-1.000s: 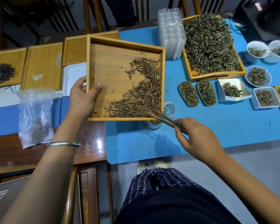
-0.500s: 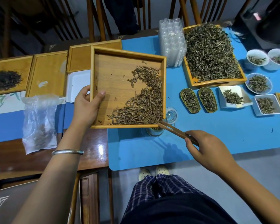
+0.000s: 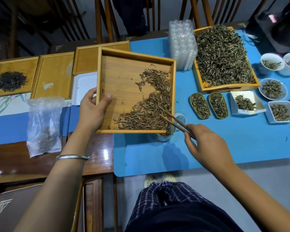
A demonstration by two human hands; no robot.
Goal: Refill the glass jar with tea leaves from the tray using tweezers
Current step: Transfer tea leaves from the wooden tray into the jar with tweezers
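Observation:
My left hand [image 3: 92,109] grips the left rim of a square wooden tray [image 3: 124,77], held tilted above the table. Brown tea leaves [image 3: 151,108] are heaped along its right side and near corner. Under that corner stands a glass jar [image 3: 164,135] on the blue mat, mostly hidden by the tray, with some leaves inside. My right hand [image 3: 206,146] pinches wooden tweezers [image 3: 174,122]. Their tips reach into the leaves at the tray's near right corner, above the jar.
A glass lid [image 3: 180,118] lies behind the jar. On the blue mat [image 3: 224,148] are a large tray of green leaves [image 3: 223,56], stacked clear plastic boxes [image 3: 182,46], two leaf-shaped scoops [image 3: 208,105] and several small dishes. A plastic bag [image 3: 43,124] and more wooden trays [image 3: 52,74] lie at left.
The tweezers' tips moved from the tray's near edge up into the leaves at its right corner. My left hand keeps its hold on the tray.

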